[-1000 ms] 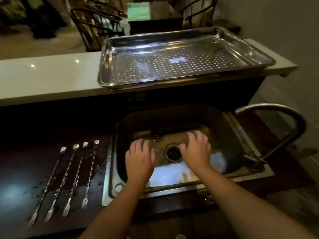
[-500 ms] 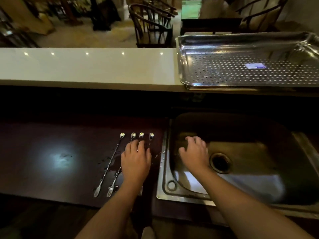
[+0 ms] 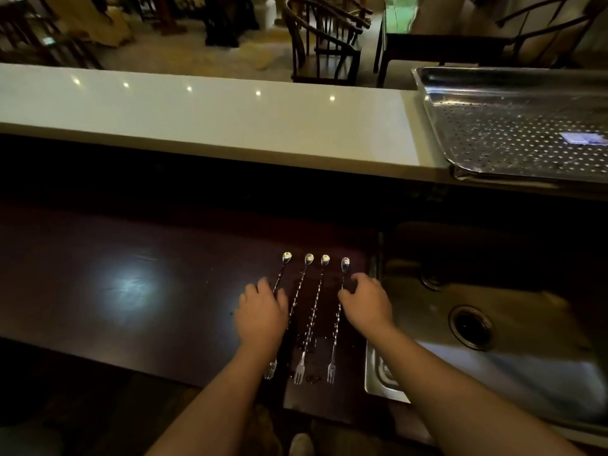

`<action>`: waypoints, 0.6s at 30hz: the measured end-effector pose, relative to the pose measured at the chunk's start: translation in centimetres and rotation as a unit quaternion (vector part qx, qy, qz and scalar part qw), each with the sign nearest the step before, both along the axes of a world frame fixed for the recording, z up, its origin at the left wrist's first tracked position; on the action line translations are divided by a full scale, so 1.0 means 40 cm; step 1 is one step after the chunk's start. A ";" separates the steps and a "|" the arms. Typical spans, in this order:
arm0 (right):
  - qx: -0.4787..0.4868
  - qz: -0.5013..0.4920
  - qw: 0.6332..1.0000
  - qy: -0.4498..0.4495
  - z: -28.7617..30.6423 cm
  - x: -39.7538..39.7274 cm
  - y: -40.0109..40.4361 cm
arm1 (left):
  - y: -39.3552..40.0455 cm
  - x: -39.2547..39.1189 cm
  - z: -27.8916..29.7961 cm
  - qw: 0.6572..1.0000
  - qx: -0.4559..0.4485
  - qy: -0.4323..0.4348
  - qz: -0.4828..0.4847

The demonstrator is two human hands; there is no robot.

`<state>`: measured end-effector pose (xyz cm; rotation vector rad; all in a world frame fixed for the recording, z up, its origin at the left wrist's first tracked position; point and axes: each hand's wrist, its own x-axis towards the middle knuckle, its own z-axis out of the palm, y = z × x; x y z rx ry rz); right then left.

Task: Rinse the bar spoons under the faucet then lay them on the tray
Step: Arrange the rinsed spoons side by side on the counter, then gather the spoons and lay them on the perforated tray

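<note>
Four bar spoons beside sink, hands over outermost

Four long, slender steel bar spoons with twisted stems lie side by side on the dark wooden desk, just left of the sink, bowls pointing away and small fork ends toward the near edge (water drops glint around them). The wide perforated stainless-steel tray sits flat on the raised pale counter, well apart.
</note>
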<state>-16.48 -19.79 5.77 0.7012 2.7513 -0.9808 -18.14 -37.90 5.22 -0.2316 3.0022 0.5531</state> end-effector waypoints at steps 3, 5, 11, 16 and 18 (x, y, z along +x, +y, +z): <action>-0.034 -0.018 0.998 -0.049 -0.010 -0.007 -0.025 | -0.012 -0.009 -0.009 0.997 0.044 -0.058 0.034; -0.038 -0.036 0.996 -0.076 -0.015 -0.009 -0.038 | -0.015 -0.018 -0.012 0.993 0.055 -0.095 0.040; -0.089 -0.115 0.986 -0.080 -0.014 -0.026 -0.080 | 0.009 -0.046 -0.010 0.973 0.144 -0.180 0.032; -0.137 -0.129 0.977 -0.098 -0.011 -0.041 -0.121 | 0.053 -0.052 -0.011 0.966 0.145 -0.212 0.010; -0.161 -0.142 0.971 -0.106 -0.014 -0.048 -0.133 | 0.074 -0.049 -0.014 0.966 0.150 -0.210 -0.009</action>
